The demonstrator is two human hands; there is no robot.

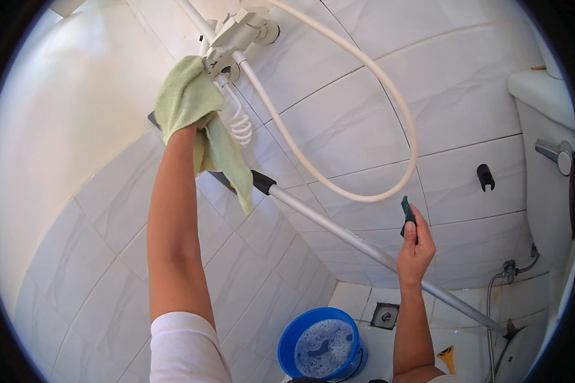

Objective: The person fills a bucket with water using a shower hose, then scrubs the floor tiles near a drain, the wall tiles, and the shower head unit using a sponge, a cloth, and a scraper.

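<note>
A light green cloth [184,98] covers my left hand [191,124] and hangs down from it, touching the lower side of a white shower mixer unit [239,33]. The fingers are hidden beneath the cloth. My right hand [416,244] is raised at the right, pinching a dark green scouring pad [407,216] between thumb and fingers. A white shower hose [326,184] loops down from the mixer between both hands, its lower bend just above the pad. Beside the cloth hangs a white coiled tube [241,128].
A long metal pole [335,227] slants from behind the cloth to the toilet's base. Below stands a blue bucket [282,344] of foamy water near a floor drain [385,316]. A toilet tank [546,110], black wall holder [485,177] and yellow-handled tool [448,359] are at the right.
</note>
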